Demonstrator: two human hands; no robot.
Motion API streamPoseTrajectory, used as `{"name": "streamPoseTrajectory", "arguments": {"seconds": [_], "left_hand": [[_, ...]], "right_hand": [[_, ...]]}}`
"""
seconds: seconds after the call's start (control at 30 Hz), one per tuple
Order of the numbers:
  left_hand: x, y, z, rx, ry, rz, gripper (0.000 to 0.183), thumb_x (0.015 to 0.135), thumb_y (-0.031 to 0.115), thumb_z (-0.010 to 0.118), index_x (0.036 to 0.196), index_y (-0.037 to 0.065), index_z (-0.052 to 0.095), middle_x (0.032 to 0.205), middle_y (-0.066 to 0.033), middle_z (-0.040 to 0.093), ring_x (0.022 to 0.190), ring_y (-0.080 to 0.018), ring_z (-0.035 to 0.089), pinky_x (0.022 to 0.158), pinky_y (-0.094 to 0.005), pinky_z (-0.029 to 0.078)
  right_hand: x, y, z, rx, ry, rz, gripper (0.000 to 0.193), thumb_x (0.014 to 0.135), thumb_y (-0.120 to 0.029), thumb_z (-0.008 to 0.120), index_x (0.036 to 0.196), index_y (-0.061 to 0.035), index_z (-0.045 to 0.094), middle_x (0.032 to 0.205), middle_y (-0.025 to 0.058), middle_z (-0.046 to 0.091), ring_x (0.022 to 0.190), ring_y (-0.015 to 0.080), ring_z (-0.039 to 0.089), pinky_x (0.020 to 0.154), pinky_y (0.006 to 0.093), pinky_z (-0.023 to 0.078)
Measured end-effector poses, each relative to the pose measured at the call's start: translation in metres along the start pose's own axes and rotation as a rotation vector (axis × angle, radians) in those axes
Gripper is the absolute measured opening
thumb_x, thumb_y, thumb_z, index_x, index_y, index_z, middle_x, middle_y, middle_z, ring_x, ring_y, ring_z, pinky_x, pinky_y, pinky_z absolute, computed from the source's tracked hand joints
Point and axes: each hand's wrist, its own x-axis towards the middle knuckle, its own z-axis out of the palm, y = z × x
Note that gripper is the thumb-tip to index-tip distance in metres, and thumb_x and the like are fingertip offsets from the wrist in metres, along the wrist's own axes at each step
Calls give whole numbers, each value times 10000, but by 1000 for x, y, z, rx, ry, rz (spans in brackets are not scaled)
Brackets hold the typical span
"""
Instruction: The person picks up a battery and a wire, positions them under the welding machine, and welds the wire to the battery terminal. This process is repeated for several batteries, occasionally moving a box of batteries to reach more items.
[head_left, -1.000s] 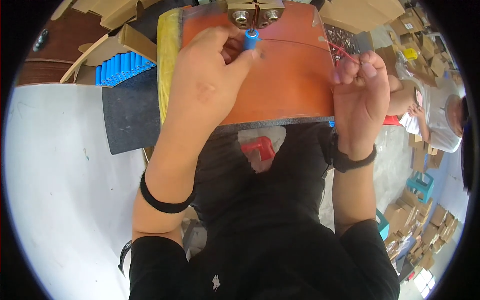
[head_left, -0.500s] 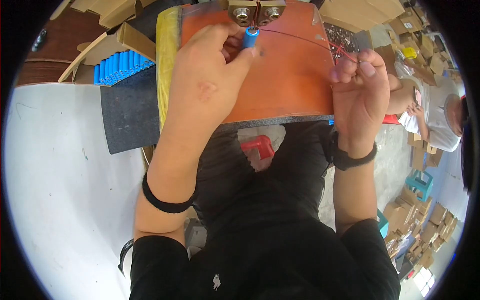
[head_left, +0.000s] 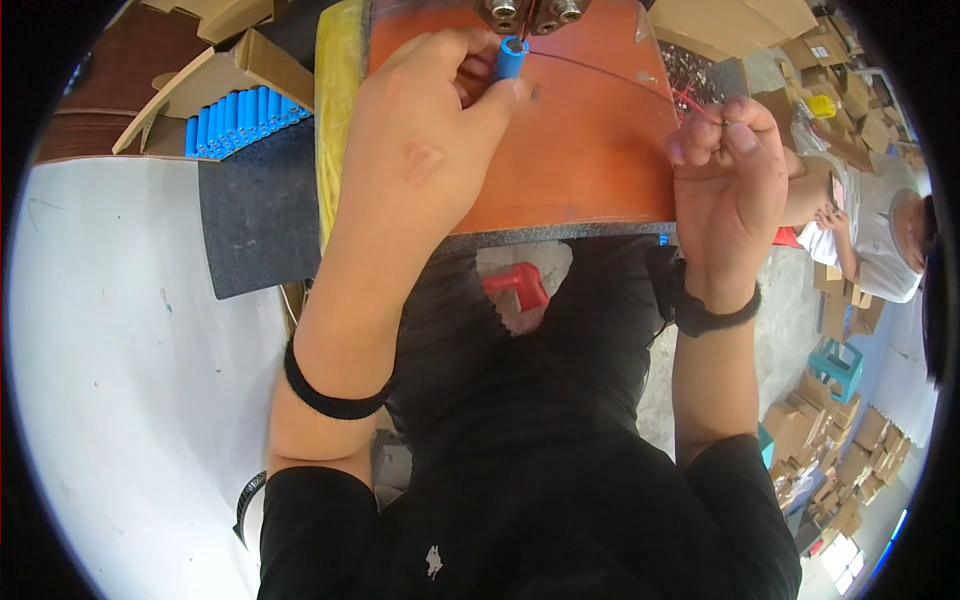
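My left hand (head_left: pixel 430 140) pinches a blue cylindrical battery cell (head_left: pixel 511 62) between thumb and fingers. The cell's top end sits right under the electrode tips of a metal spot-welder head (head_left: pixel 530 14) at the top edge of the view. From that end a thin dark wire (head_left: pixel 600 70) runs right to my right hand (head_left: pixel 735 180), which is closed in a pinch on the wire's far end. Near those fingers the strand looks red. Beneath both hands is an orange work surface (head_left: pixel 580 160). Whether the electrodes touch the cell cannot be made out.
An open cardboard box (head_left: pixel 275 68) holding rows of blue cells stands at the left on a black mat (head_left: pixel 255 225). Yellow wrap (head_left: pixel 338 110) lines the surface's left edge. A dark patch of scraps (head_left: pixel 690 72) lies at the right. Another person (head_left: pixel 880 235) sits farther right, near many cartons.
The view has shifted slightly, so the welder head appears a little higher and farther right. Both hands keep their grips, the cell still under the electrodes and the wire still stretched out.
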Motion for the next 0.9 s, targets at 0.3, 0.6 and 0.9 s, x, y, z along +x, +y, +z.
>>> {"name": "streamPoseTrajectory", "arguments": {"seconds": [0.3,0.6,0.9], "left_hand": [[0,1,0,10,8,8,289,834,137,767,1053,-25,670,743,-5,594,680,-78,507,637,-236,432],[2,10,-5,121,-57,-135,278,838,154,760,1042,-13,671,723,-6,583,665,-87,501,636,-251,434],[-6,7,-7,-42,-54,-88,305,859,171,749,1102,10,659,722,11,572,696,-87,492,656,-247,414]], "right_hand": [[1,1,0,-20,-1,-21,145,978,-17,463,1060,9,579,925,145,679,787,201,637,739,353,542],[2,1,-1,-19,-19,-3,141,980,-16,470,1062,8,582,924,142,680,790,201,644,747,352,543],[6,2,10,-97,14,-24,131,977,-28,521,1081,16,588,962,139,675,823,198,665,764,342,556]]}}
